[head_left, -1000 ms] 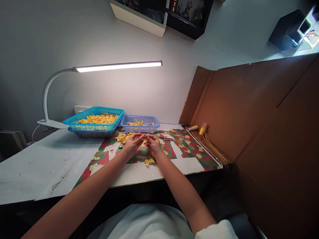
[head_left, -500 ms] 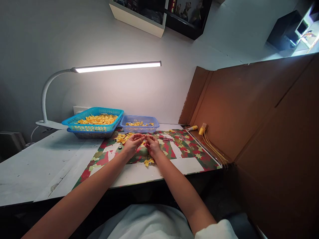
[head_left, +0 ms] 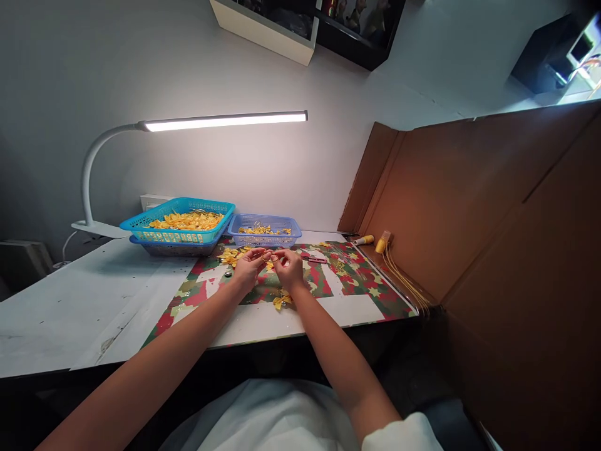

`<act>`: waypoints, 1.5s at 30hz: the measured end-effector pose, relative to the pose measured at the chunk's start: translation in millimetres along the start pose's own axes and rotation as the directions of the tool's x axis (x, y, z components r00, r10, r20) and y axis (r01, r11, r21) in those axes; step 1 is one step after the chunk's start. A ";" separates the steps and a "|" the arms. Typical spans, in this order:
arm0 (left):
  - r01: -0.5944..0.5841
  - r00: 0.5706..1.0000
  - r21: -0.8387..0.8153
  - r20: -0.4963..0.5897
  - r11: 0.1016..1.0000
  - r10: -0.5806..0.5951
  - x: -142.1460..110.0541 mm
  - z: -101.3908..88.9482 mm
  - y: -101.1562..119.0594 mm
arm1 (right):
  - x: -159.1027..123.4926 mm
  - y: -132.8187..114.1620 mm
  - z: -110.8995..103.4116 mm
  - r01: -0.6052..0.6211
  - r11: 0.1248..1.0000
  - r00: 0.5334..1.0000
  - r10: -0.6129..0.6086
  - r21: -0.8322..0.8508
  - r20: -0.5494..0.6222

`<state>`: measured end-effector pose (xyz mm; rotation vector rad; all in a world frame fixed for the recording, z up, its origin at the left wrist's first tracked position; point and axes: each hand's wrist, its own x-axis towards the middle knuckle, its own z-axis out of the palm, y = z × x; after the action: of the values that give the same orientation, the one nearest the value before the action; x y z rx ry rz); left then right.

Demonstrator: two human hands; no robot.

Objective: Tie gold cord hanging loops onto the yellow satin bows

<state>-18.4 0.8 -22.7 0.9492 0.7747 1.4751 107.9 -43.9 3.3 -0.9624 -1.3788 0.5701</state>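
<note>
My left hand [head_left: 248, 268] and my right hand [head_left: 288, 269] meet above the patterned table cover [head_left: 328, 287], fingertips pinched close together. Between them runs a thin gold wire [head_left: 268, 258], small and partly covered by the fingers. Below my right wrist is a yellow leaf-shaped piece [head_left: 282, 301]; whether it joins the wire I cannot tell. Beyond my left hand lies a heap of yellow leaf-like pieces [head_left: 230, 255]. A small round dark item [head_left: 228, 273] rests beside my left hand. Past my right hand lies a red-handled tool [head_left: 314, 259].
A turquoise basket [head_left: 141, 234] of yellow pieces sits stacked on another at the back left, beside a smaller lilac basket [head_left: 244, 240]. A lamp [head_left: 225, 121] reaches overhead. Cardboard [head_left: 469, 188] walls the right side, near a bundle of gold wires [head_left: 406, 279].
My fingertips have drawn closer together, and my right hand's fingers have turned in toward the left. The whole view has shifted slightly.
</note>
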 end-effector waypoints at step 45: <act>-0.649 0.761 0.496 0.436 0.578 0.481 -6.8 -15.1 34.9 | 14.4 13.6 -11.9 -0.365 0.881 0.910 0.270 0.300 0.315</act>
<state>-47.7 -9.4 0.3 2.0322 0.8165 1.6039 124.2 -27.7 1.0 -0.8420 -1.2931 1.1955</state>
